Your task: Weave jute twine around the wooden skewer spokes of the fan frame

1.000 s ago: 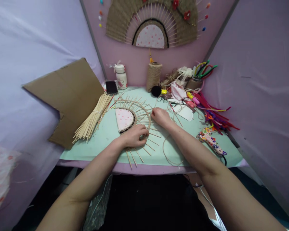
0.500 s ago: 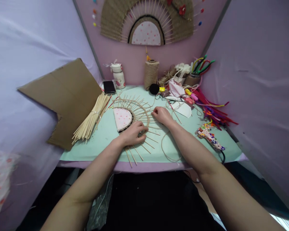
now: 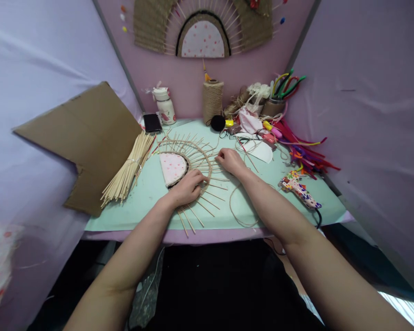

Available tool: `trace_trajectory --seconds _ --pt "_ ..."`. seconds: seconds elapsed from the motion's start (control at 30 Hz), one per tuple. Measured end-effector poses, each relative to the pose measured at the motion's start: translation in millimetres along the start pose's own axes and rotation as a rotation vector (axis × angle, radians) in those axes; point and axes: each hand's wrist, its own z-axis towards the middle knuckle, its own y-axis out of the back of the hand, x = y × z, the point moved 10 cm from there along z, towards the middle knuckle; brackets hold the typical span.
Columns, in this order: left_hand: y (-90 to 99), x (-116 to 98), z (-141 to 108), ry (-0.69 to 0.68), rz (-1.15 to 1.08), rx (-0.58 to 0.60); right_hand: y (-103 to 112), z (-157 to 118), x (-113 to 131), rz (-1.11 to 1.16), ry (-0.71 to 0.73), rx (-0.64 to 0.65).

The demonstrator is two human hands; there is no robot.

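Observation:
A half-round fan frame of thin wooden sticks [image 3: 211, 210] lies on the table, its sticks spreading to the right from a white, pink-dotted half-disc [image 3: 173, 169] edged in black. A ring of jute twine [image 3: 207, 154] runs through the sticks. My left hand [image 3: 189, 187] rests over the lower sticks, its fingers closed on the frame beside the twine ring; the fingertips are partly hidden. Just right of the stick ends, my right hand [image 3: 229, 161] is closed in a pinch on the loose jute twine, whose slack [image 3: 232, 209] curves across the table below.
A bundle of sticks [image 3: 127, 170] leans against cardboard [image 3: 89, 133] on the left. Behind stand a bottle [image 3: 166, 108], a phone [image 3: 152, 123] and a twine spool [image 3: 213, 102]. Pipe cleaners [image 3: 305, 149] and a patterned glue gun [image 3: 300, 189] lie right. A finished fan [image 3: 150, 27] hangs behind.
My left hand has shifted slightly up along the twine ring, and its fingers have drawn closer together. The right hand keeps its pinch near the stick ends. The whole view has shifted a little.

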Motion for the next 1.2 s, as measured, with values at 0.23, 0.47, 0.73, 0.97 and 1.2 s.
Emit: trace_trajectory --seconds 0.23,0.47,0.73,0.97,1.2 --pt "-1.5 3.5 0.6 0.032 -0.006 0.013 -0.6 -0.6 -0.4 0.005 -0.003 0.005" --pt "3.9 2.7 0.4 0.033 -0.032 -0.027 -1.7 0.6 -2.4 0.013 -0.002 0.008" --pt "3.7 -0.2 -0.7 0.004 -0.033 -0.022 -0.9 -0.7 -2.0 0.014 -0.007 0.016" --pt "4.1 -1.5 -0.6 0.011 -0.043 -0.012 -2.7 -0.4 -2.8 0.012 -0.017 0.032" --pt "5.5 -2.1 -0.9 -0.001 -0.019 -0.032 -1.1 -0.9 -2.4 0.009 -0.019 0.021"
